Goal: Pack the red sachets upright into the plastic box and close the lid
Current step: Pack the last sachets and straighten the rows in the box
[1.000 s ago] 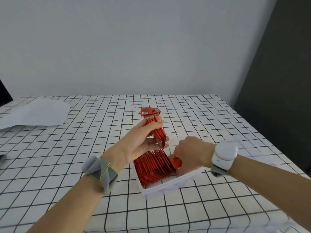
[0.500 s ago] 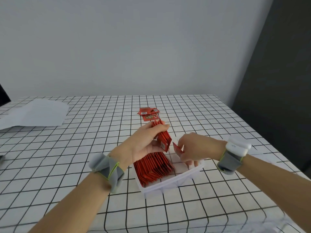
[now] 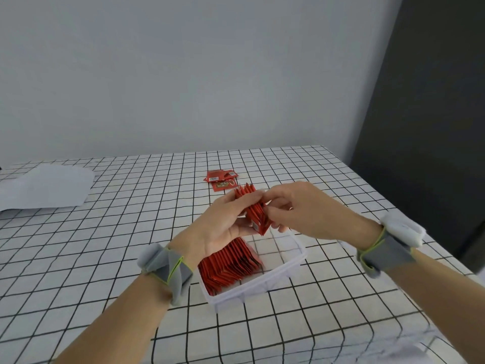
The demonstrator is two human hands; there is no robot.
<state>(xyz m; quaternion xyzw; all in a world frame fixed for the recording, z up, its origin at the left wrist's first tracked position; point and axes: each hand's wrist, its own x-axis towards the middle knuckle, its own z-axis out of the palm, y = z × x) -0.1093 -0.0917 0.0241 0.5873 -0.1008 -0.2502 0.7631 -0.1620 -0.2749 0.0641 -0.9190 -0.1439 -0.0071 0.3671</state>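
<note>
The table (image 3: 110, 248) is covered in a white cloth ruled with a black grid, running back to a pale wall. On it sits a white plastic box (image 3: 262, 282) — open, with a row of red sachets (image 3: 231, 264) leaning in its left part and its right part bare. Beyond the box, toward the wall, a few loose sachets (image 3: 221, 178) lie flat on the cloth. Far to the box's left, near the table's edge, lies a white sheet (image 3: 44, 187) — slightly rumpled.
</note>
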